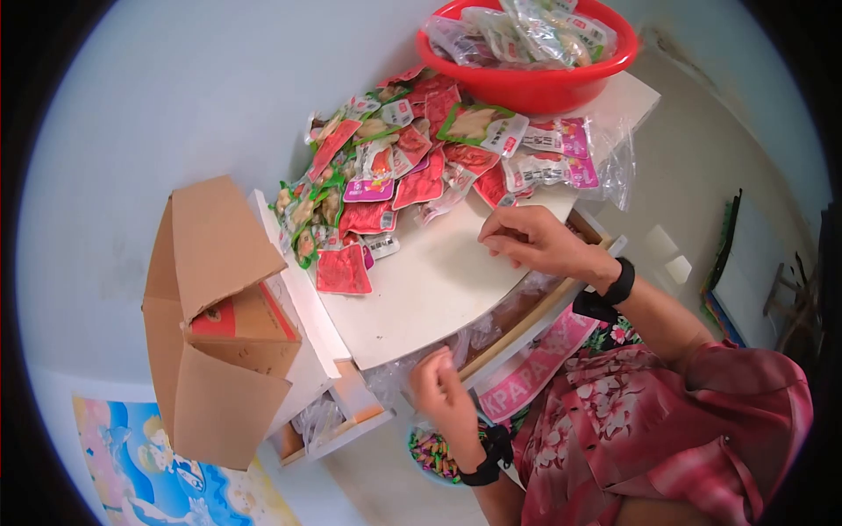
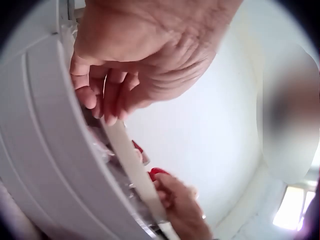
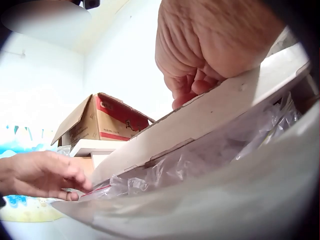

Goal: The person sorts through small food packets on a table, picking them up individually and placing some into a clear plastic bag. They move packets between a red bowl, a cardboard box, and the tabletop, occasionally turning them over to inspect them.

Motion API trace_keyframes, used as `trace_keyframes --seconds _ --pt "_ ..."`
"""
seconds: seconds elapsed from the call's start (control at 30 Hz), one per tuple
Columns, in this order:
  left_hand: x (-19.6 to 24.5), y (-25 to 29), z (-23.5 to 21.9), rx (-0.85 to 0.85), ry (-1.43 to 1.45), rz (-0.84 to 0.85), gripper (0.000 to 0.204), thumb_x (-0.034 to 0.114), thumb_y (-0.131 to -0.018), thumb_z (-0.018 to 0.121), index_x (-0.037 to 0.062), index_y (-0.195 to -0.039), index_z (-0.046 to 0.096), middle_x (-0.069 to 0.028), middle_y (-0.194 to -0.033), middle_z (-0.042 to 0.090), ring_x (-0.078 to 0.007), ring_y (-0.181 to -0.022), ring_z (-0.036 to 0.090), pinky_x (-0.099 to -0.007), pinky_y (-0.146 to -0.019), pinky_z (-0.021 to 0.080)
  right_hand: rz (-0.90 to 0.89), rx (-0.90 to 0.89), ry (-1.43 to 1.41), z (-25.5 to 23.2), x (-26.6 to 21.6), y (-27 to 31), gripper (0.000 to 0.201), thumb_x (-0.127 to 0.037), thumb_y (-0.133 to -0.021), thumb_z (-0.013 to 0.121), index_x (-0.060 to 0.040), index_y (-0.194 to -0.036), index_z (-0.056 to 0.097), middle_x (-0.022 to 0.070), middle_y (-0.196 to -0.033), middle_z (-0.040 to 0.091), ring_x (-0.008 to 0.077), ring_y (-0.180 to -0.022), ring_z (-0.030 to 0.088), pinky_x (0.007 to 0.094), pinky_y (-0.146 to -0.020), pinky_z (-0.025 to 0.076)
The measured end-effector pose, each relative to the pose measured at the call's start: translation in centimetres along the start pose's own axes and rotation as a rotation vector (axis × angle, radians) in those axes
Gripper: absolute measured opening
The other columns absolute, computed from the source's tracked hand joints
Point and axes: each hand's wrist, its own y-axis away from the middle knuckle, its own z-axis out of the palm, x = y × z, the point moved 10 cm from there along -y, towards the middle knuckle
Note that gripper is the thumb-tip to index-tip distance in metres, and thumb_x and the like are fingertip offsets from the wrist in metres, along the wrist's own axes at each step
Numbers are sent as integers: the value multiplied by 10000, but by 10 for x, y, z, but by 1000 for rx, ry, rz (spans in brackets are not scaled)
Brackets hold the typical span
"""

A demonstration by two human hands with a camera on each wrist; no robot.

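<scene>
My left hand [image 1: 443,394] hangs over the left end of an open drawer [image 1: 526,329], fingers loosely bent and nothing seen in them. Clear plastic bags [image 3: 170,170] fill that drawer; in the right wrist view the left fingertips come right by them. Over the front edge of the white tabletop [image 1: 421,298] is my right hand [image 1: 544,241], its fingers loosely curled with no thing showing between them. Beyond it lies a heap of sealed snack packets [image 1: 421,180], mostly red, some green or purple.
A red basin [image 1: 544,88] full of packets stands at the back. To the left is an open cardboard box [image 1: 228,254], with a second open drawer [image 1: 338,421] below it. A tub of small colourful pieces [image 1: 430,451] sits under the left hand.
</scene>
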Motion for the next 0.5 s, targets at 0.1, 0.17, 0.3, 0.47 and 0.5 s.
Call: trace_keyframes --seconds 0.1,0.17,0.3,0.47,0.5 --pt "-7 7 -35 183 484 -230 171 115 -1035 586 -22 -1061 684 -118 -1054 732 -207 -968 664 -346 -903 525 -18 -1 29 -3 -2 1 86 -92 -1009 637 -20 -1057 639 41 -818 662 88 -632 615 266 -559 507" --pt "8 4 -50 156 302 -201 186 129 -1043 580 -27 -1050 681 -113 -1061 730 -202 -969 662 -340 -893 532 -35 -2 25 1 -2 1 89 -99 -1009 640 -20 -1051 636 44 -809 658 91 -625 617 268 -559 506" --pt "10 5 -21 -26 -138 -12 175 143 -1017 628 -9 -1076 692 -117 -1001 713 -235 -1009 653 -340 -883 544 -45 18 18 -1 -1 2 97 -110 -1006 648 -23 -1049 636 42 -795 651 93 -618 616 272 -556 502" --pt "-8 3 16 -102 -332 65 183 148 -984 675 -1 -1087 702 -114 -1021 671 -224 -939 621 -333 -796 523 -56 7 29 -1 -1 2 96 -109 -996 659 -32 -1051 648 51 -797 657 106 -609 615 283 -555 494" --pt "-14 2 11 -73 -214 -21 179 146 -987 668 -6 -1079 695 -109 -1027 661 -217 -929 613 -331 -796 515 -60 7 42 -1 -2 2 96 -110 -993 661 -34 -1051 650 54 -798 658 113 -609 617 287 -559 494"
